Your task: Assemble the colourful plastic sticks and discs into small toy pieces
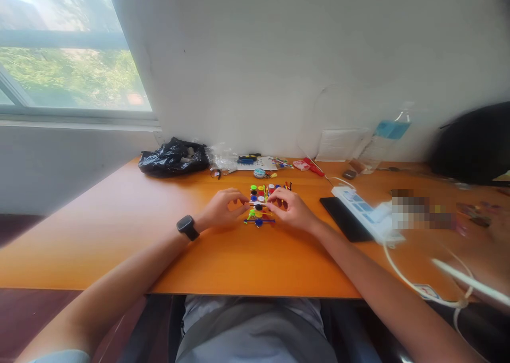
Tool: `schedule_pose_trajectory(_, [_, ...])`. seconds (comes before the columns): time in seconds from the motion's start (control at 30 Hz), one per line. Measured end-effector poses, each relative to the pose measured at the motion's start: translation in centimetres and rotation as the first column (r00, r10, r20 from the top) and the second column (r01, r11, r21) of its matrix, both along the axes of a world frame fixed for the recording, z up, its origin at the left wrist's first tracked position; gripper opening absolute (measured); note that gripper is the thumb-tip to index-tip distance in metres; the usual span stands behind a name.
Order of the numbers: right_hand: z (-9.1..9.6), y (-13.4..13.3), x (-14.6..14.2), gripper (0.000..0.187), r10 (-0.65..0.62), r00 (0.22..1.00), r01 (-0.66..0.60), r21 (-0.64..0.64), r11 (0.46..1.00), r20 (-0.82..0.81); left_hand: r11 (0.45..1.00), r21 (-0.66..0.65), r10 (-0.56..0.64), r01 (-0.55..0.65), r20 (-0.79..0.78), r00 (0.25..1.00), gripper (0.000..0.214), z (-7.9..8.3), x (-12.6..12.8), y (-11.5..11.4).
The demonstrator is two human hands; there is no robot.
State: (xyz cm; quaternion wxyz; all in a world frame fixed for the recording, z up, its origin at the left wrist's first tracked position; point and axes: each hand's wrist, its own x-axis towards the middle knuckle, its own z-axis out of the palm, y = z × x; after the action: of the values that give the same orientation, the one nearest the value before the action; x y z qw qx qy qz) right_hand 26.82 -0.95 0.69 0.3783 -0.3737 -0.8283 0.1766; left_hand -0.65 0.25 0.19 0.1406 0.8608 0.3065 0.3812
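Note:
My left hand [225, 209], with a black watch on the wrist, pinches one end of a thin pale rod between thumb and fingers. From the other side, my right hand [292, 210] pinches toward the rod's other end. A black disc [258, 207] sits midway between my fingertips. Just below it are yellow and green pieces and a blue disc [258, 222] with a blue rod across it. Beyond my fingers lie coloured discs, among them a green one [253, 187], and several thin sticks, partly hidden by my right hand.
A black plastic bag [175, 158] lies at the back left of the wooden table [199, 267]. A round tin [259, 173] stands near the wall. To the right are a black phone-like slab [345, 219], a white power strip [362, 211] with cables, and a clear bottle [370, 145].

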Motion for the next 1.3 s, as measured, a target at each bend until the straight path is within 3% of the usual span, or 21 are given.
schedule_pose_trajectory(0.23, [0.4, 0.2, 0.2, 0.027, -0.066, 0.995, 0.068, 0.03, 0.997, -0.069, 0.99, 0.044, 0.134, -0.137, 0.078, 0.988, 0.028, 0.2, -0.4, 0.4])
schedule_pose_trajectory(0.4, [0.3, 0.0, 0.3, 0.025, -0.125, 0.992, 0.124, 0.103, 0.987, 0.013, 0.973, 0.04, 0.222, -0.228, 0.12, 0.968, 0.014, -0.5, -1.1, 1.5])
schedule_pose_trajectory(0.47, [0.2, -0.1, 0.2, 0.023, -0.137, 0.99, 0.131, 0.129, 0.983, 0.042, 0.961, 0.031, 0.269, -0.274, 0.113, 0.957, 0.018, -0.9, -1.5, 2.2])
schedule_pose_trajectory(0.73, [0.5, -0.3, 0.4, 0.025, -0.166, 0.983, 0.147, 0.204, 0.968, 0.079, 0.868, 0.076, 0.497, -0.491, -0.179, 0.849, 0.04, -1.8, -3.5, 6.7])
schedule_pose_trajectory(1.0, [0.4, -0.3, 0.4, 0.028, -0.157, 0.983, 0.13, 0.235, 0.963, 0.099, 0.832, 0.228, 0.551, -0.506, -0.45, 0.703, 0.041, -1.6, -2.4, 11.0])
schedule_pose_trajectory(1.17, [0.3, -0.3, 0.5, 0.028, -0.135, 0.986, 0.11, 0.227, 0.968, 0.098, 0.856, 0.25, 0.516, -0.452, -0.441, 0.734, 0.03, -1.2, -2.4, 13.0])
schedule_pose_trajectory(1.3, [0.4, -0.3, 0.5, 0.028, -0.131, 0.987, 0.105, 0.234, 0.967, 0.097, 0.844, 0.278, 0.534, -0.458, -0.379, 0.756, 0.026, -0.2, -3.2, 13.9])
